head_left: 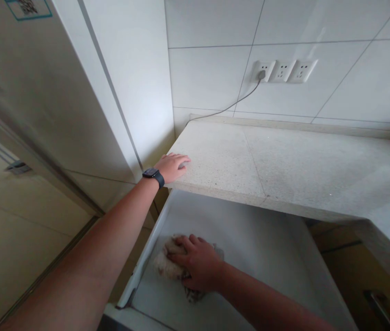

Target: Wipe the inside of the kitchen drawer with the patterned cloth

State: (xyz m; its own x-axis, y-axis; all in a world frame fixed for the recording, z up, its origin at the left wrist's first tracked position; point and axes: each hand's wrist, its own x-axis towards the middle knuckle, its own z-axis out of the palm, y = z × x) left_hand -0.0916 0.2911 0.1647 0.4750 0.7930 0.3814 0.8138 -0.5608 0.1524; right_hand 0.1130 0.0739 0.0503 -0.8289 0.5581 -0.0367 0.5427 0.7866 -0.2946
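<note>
My left hand [172, 167] rests on the left edge of the pale speckled countertop [225, 156], its fingers laid on the surface, a black watch [153, 175] on the wrist. Below the counter, a white drawer [260, 234] is pulled out. Inside it, near the left side, my right hand [200, 262] presses on a crumpled, stained whitish cloth [170, 264] against the drawer's bottom. The fingers curl into the cloth, and part of it is hidden under the palm.
On the white tiled wall are several sockets [284, 71], one with a plug [261, 74] whose grey cord [229, 108] runs down behind the counter's left corner. A tall white panel [136, 69] stands at the left. Right of the drawer is a dark opening with a metal handle [379, 308].
</note>
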